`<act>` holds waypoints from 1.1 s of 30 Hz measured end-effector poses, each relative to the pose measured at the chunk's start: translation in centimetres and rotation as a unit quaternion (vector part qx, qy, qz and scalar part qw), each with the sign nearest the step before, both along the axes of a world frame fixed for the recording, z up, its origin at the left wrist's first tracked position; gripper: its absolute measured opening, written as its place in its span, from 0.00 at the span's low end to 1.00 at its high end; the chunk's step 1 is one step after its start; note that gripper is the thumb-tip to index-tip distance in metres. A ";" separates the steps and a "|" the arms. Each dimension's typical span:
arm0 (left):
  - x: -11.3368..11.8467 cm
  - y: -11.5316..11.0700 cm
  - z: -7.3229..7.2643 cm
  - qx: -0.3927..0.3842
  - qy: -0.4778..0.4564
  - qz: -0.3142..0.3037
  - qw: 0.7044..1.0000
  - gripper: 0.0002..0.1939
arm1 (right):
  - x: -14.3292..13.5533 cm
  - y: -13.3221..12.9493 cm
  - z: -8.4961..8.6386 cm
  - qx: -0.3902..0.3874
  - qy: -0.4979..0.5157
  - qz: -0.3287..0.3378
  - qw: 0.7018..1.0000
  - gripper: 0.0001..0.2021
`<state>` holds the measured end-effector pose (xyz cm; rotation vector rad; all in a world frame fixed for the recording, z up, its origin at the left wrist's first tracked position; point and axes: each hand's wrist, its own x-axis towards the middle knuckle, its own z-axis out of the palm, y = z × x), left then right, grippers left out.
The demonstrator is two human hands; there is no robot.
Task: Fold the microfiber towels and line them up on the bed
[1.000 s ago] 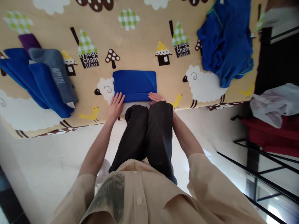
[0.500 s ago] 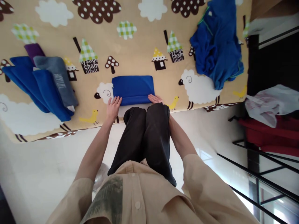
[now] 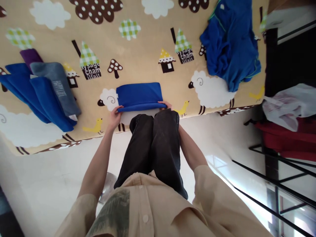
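Note:
A folded blue cloth (image 3: 138, 92) lies near the front edge of the bed, with a small pale tag at its left side. Its near edge is rolled into a thick fold and slightly lifted. My left hand (image 3: 115, 118) pinches the near left corner, fingers on top. At the near right corner my right hand (image 3: 168, 104) grips the same fold, its thumb hidden and partly behind my knee. Whether the cloth is a garment cannot be made out.
On the left lie folded blue clothes (image 3: 40, 98), a grey-blue piece lettered HAPPY LIFE (image 3: 58, 85) and a purple piece (image 3: 31, 57). A crumpled blue shirt (image 3: 232, 42) with green piping lies at right. Beyond the bed are a plastic bag (image 3: 291, 105) and black rails (image 3: 271, 191).
My hands went from lying flat on the cloth to gripping its near corners. The near edge is now rolled up thicker, and the cloth looks shorter. The view shifted slightly.

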<state>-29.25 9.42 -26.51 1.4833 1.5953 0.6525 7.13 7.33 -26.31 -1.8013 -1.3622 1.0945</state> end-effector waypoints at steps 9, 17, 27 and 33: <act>0.2 0.7 -0.8 -0.023 0.022 0.053 0.998 0.10 | -0.8 1.3 -2.8 -0.006 0.017 -0.084 0.996 0.19; -0.1 1.2 -1.1 -0.033 0.066 0.019 0.997 0.13 | -0.1 1.5 -3.1 -0.059 -0.084 -0.089 0.991 0.11; 0.9 2.1 -0.2 -0.075 0.134 0.029 0.988 0.19 | -0.4 2.1 -2.5 -0.108 -0.178 -0.070 0.976 0.12; 2.0 1.5 0.0 -0.047 0.165 0.062 0.983 0.15 | -0.6 2.4 -2.2 -0.133 -0.210 -0.071 0.966 0.17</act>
